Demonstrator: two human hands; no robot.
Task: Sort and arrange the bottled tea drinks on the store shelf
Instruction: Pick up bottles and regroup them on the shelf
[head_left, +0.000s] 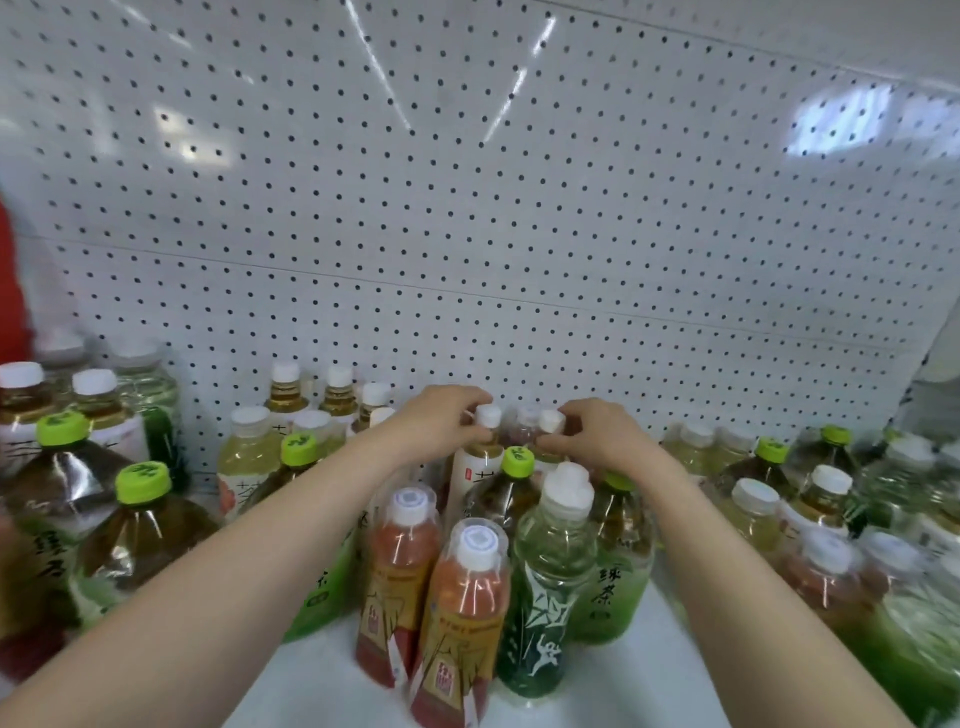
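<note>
Both my arms reach to the back of the white shelf (639, 670). My left hand (439, 415) curls its fingers round the neck of a white-capped bottle with a pale label (475, 467). My right hand (597, 428) pinches the neck of another white-capped bottle (550, 421) just to the right; its body is hidden behind nearer bottles. In front stand two red tea bottles (400, 566) (465, 618), a clear bottle with a dark green label (545, 587) and green-capped dark tea bottles (511, 483).
A white pegboard wall (467, 208) backs the shelf. Large green-capped bottles (135, 525) crowd the left, pale yellow tea bottles (244, 457) stand behind them, and several mixed bottles (821, 493) fill the right. A bare strip of shelf runs between my forearms at the front.
</note>
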